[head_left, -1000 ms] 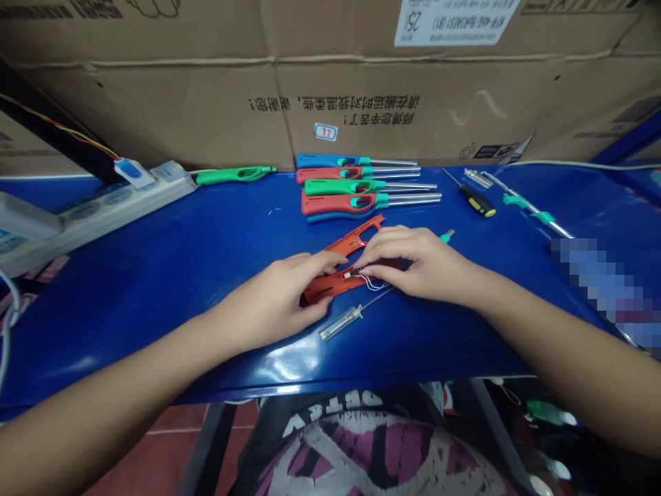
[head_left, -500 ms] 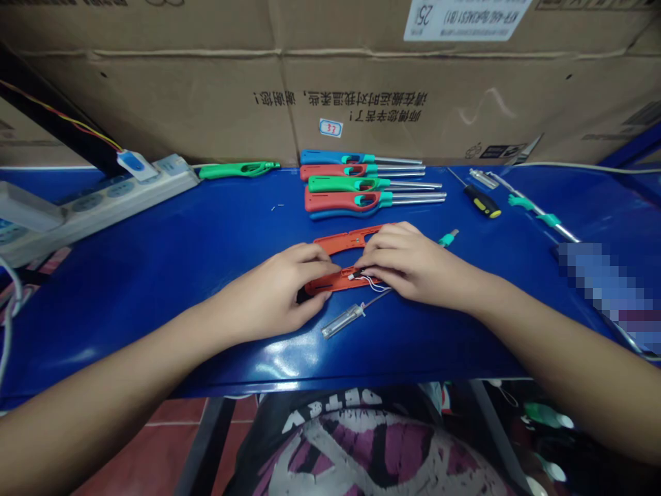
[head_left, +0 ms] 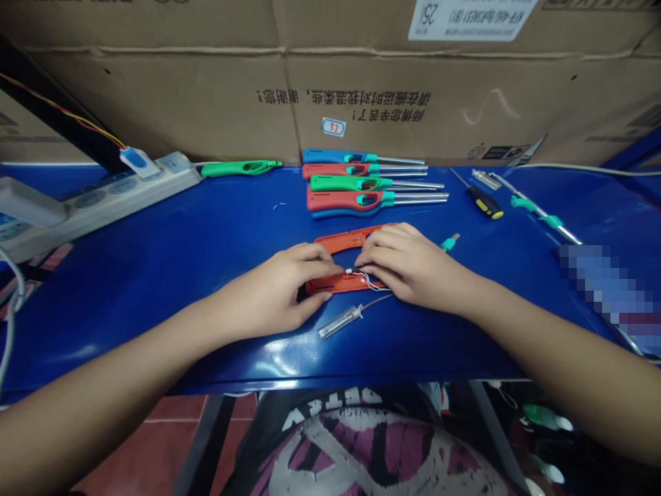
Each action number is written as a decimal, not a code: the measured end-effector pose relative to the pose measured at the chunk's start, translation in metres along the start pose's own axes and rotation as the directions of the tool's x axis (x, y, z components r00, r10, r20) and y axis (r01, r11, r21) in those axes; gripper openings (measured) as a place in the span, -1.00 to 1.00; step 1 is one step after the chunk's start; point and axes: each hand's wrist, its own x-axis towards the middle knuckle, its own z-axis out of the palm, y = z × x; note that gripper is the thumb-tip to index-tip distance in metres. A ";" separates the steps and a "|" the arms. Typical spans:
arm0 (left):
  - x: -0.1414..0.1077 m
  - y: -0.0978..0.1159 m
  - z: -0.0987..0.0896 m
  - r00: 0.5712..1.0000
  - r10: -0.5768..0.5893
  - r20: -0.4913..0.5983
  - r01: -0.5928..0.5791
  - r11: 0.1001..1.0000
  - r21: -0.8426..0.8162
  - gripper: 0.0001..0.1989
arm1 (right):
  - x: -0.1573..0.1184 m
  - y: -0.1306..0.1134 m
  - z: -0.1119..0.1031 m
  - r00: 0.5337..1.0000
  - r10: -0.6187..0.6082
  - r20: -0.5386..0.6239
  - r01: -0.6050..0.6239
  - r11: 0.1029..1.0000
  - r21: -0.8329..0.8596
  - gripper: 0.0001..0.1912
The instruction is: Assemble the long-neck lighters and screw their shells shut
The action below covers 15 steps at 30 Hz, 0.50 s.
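My left hand (head_left: 281,289) is closed around the left end of a red-orange lighter shell half (head_left: 328,284), which lies open side up. My right hand (head_left: 413,265) pinches a small black-and-white igniter piece (head_left: 350,271) with white wires, held at the shell's inner cavity; my left fingertips reach close to it. Whether the piece sits fully in its slot cannot be seen. Behind them lies the other shell half (head_left: 335,242), partly covered by my right hand. A clear fuel tank (head_left: 338,323) with a thin tube rests just in front.
Several assembled lighters (head_left: 345,200) lie stacked behind my hands, near a cardboard box (head_left: 206,103). A screwdriver (head_left: 485,204), a teal part (head_left: 450,242) and a metal rod (head_left: 567,235) are to the right. On the left stand a power strip (head_left: 103,200) and a green lighter shell (head_left: 232,169).
The igniter piece has shifted slightly left and up along the shell cavity. The clear fuel tank has slid a little to the left. Both hands keep nearly the same pose.
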 end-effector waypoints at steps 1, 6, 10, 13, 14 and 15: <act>0.000 0.000 0.000 1.000 0.002 -0.002 -0.002 1.000 -0.004 -0.65 | 0.000 0.000 0.000 1.000 -0.005 -0.006 0.005 1.000 0.002 -0.83; 0.001 0.000 0.000 1.000 -0.006 -0.006 0.006 1.000 -0.023 -0.67 | 0.000 -0.002 -0.001 1.000 -0.017 -0.004 0.017 1.000 -0.017 -0.81; 0.001 -0.001 0.001 1.000 -0.010 -0.010 0.010 1.000 -0.019 -0.67 | 0.000 -0.003 -0.002 0.999 -0.034 0.019 0.034 0.999 -0.033 -0.80; 0.000 -0.001 0.002 1.000 0.001 -0.022 -0.002 1.000 -0.017 -0.68 | 0.000 -0.004 -0.003 0.998 -0.058 0.032 0.061 0.994 -0.087 -0.78; 0.000 -0.002 0.002 1.000 0.002 -0.024 -0.003 1.000 -0.017 -0.68 | 0.000 -0.004 -0.003 0.997 -0.068 0.035 0.071 0.991 -0.110 -0.79; 0.000 -0.002 0.002 1.000 0.002 -0.025 -0.002 1.000 -0.016 -0.67 | 0.001 -0.004 -0.003 0.996 -0.077 0.038 0.081 0.988 -0.133 -0.79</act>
